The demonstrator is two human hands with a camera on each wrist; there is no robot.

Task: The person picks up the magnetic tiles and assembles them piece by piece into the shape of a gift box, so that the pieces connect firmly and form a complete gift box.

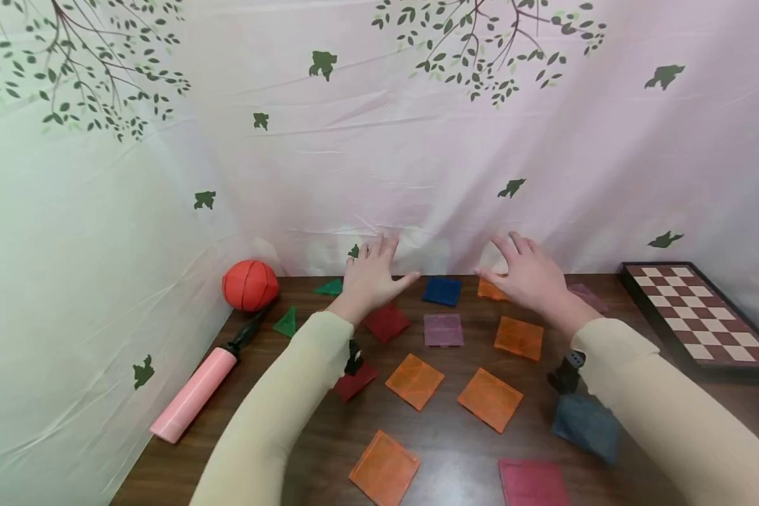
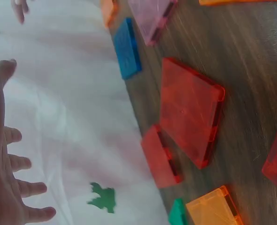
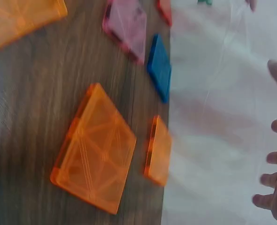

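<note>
An orange rubber ball (image 1: 249, 284) and a pink plastic hand pump (image 1: 192, 395) lie at the far left of the dark wooden worktop (image 1: 455, 443). The left hand (image 1: 370, 277) hovers, fingers spread and empty, over a red translucent square tile (image 1: 386, 322). The right hand (image 1: 528, 274), likewise spread and empty, hovers above an orange translucent square tile (image 1: 490, 289) by the curtain. A folding chessboard (image 1: 702, 316) lies far right. No writing is readable.

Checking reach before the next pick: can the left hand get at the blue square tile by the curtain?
Probably yes. The left hand hovers open over the table's far edge, and the blue square tile lies flat just to its right with nothing on it or between them.
</note>
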